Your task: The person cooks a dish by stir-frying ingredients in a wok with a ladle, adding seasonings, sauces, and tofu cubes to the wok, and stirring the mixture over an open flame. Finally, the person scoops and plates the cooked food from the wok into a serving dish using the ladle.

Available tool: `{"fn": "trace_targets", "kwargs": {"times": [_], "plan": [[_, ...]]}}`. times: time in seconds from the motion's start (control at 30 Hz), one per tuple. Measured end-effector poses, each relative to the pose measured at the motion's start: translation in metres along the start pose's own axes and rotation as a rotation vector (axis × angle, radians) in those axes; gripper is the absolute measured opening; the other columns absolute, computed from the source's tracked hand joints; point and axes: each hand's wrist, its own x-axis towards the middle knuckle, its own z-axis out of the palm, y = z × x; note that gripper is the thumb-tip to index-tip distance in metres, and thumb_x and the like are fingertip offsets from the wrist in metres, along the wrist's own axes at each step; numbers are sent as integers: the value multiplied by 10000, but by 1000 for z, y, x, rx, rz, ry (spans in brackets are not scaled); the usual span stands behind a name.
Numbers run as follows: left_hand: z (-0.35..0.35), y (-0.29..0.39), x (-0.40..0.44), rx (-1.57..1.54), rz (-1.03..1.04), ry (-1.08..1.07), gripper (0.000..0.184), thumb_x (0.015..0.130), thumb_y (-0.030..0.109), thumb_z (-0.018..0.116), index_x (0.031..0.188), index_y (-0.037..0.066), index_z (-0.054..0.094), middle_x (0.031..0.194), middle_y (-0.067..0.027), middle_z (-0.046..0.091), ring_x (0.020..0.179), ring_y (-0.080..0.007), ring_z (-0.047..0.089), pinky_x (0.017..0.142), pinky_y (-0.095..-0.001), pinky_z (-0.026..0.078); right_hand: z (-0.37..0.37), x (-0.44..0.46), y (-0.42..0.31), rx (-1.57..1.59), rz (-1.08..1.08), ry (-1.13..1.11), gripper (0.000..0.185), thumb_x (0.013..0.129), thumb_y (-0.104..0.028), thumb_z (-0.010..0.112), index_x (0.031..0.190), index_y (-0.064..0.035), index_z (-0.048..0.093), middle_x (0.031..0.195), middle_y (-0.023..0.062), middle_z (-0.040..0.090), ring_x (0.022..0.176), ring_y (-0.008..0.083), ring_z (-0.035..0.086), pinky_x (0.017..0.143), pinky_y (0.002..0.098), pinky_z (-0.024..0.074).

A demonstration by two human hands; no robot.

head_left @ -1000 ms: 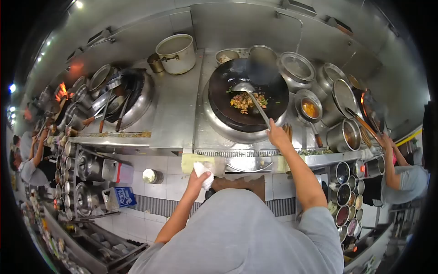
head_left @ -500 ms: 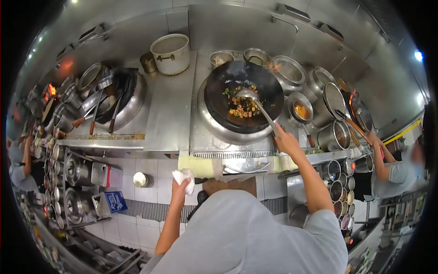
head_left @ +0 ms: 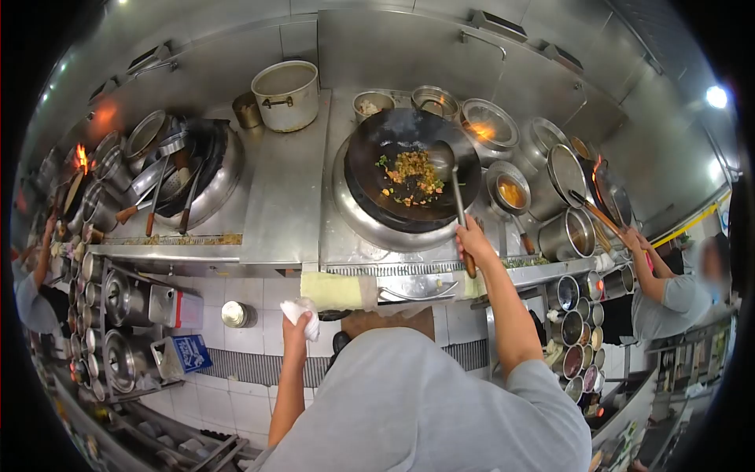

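My right hand is closed around the handle of a wok ladle, whose bowl rests against the right side inside a black wok. Chopped food, yellow, pinkish and green, lies in the wok's middle, left of the ladle bowl. The wok sits on a round steel burner ring. Down at the left, in front of the counter edge, my left hand grips a bunched white cloth.
A big pot stands at the back. A strainer over a bowl of orange liquid sits right of the wok. Another wok station is at left. Co-workers work at far right and far left. A can stands on the floor.
The ladle has swung from the food's middle to the wok's right side, its handle now more upright. The food is gathered into a looser heap higher up. My left hand still holds the cloth.
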Motion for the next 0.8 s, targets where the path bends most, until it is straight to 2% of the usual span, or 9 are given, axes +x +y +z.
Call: {"fn": "trace_targets", "kwargs": {"times": [0.17, 0.23, 0.3, 0.37, 0.43, 0.53, 0.57, 0.63, 0.8], "plan": [[0, -1, 4, -2, -19, -15, 437, 834, 126, 634, 1221, -11, 483, 1066, -111, 603, 921, -190, 601, 773, -307, 495, -11, 33, -17, 65, -23, -66, 636, 950, -176, 505, 1500, -125, 189, 667, 30, 499, 442, 131, 449, 369, 299, 406], [-3, -2, 1, 35, -8, -28, 441, 832, 130, 640, 1220, -12, 486, 1064, -110, 607, 924, -189, 602, 775, -306, 495, 0, 45, -23, -307, -139, 203, 652, 947, -191, 499, 1506, -116, 170, 677, 64, 527, 460, 163, 486, 388, 326, 435], [-5, -6, 6, 12, -38, -57, 452, 823, 135, 653, 1218, -14, 490, 1063, -111, 612, 931, -187, 602, 784, -305, 493, 8, 51, -15, -331, -120, 219, 670, 941, -186, 519, 1510, -140, 168, 689, 54, 532, 446, 147, 473, 390, 317, 438], [-11, -5, 16, 30, -42, -76, 456, 822, 137, 656, 1219, -13, 489, 1063, -110, 612, 932, -186, 602, 785, -306, 494, 9, 46, 6, -678, -240, 129, 643, 923, -188, 527, 1494, -140, 235, 718, 163, 592, 511, 195, 558, 427, 370, 461], [-19, -12, 15, 45, -69, -89, 465, 819, 142, 663, 1222, -12, 487, 1064, -108, 611, 934, -183, 603, 788, -307, 494, 8, 10, 0, -819, -348, 98, 648, 905, -172, 549, 1485, -155, 259, 762, 198, 616, 527, 192, 577, 440, 377, 463], [-28, -7, 16, 55, -60, -63, 466, 827, 137, 649, 1236, -10, 481, 1060, -104, 610, 927, -179, 600, 779, -301, 493, 26, -42, -23, -303, -67, -38, 642, 912, -145, 561, 1480, -169, 262, 711, 62, 530, 490, 137, 500, 406, 317, 433], [-29, -5, 18, 47, -43, -72, 462, 830, 134, 643, 1238, -10, 482, 1059, -103, 609, 922, -178, 600, 774, -300, 493, 27, -39, -23, -297, -60, -35, 642, 912, -145, 561, 1480, -169, 262, 711, 62, 530, 490, 137, 500, 406, 317, 433], [-28, -2, 21, 58, -26, -67, 449, 833, 130, 636, 1231, -17, 488, 1060, -103, 611, 916, -178, 600, 768, -298, 493, 23, -28, -27, 332, 113, -224, 620, 929, -129, 541, 1474, -155, 246, 687, 3, 451, 465, 107, 434, 382, 280, 397], [-14, 11, 26, 80, 16, -108, 452, 828, 134, 641, 1224, -24, 491, 1058, -103, 611, 894, -182, 607, 761, -300, 497, 45, -25, -20, 123, -19, -104, 601, 952, -148, 517, 1471, -149, 215, 692, -5, 450, 474, 83, 419, 383, 260, 374]]}}
